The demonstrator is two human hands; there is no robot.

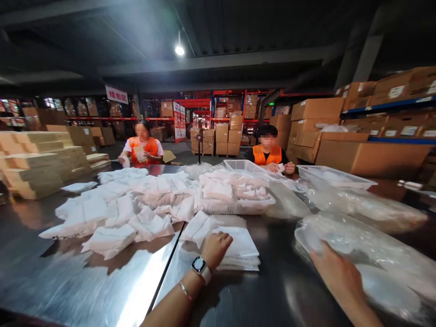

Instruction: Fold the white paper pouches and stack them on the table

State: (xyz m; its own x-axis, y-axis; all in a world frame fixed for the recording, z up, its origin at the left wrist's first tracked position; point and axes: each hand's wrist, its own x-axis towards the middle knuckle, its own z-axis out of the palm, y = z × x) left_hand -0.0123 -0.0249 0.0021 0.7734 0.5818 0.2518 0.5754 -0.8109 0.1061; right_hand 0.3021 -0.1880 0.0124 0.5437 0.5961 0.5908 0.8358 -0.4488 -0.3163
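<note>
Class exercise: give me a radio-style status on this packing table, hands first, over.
Left hand flat on stack of white packets. Right hand on clear plastic bags, blurred. Heap of packets beyond; two co-workers opposite.

A wide table (85, 281) of polished sheet metal, smooth and mirror-glossy, reflects the overhead lamp. On it lie matt white packets (136, 204) that look like soft paper or non-woven cloth, a flat stack of white paper-like sheets (243, 247) under the left hand (216, 247), white perforated plastic baskets (238, 206), and thin, clear, shiny crinkled plastic bags (368, 245) under the right hand (335, 272). Behind stand matt brown cardboard boxes (371, 156) and pale, rough-looking wooden planks (41, 165).
</note>
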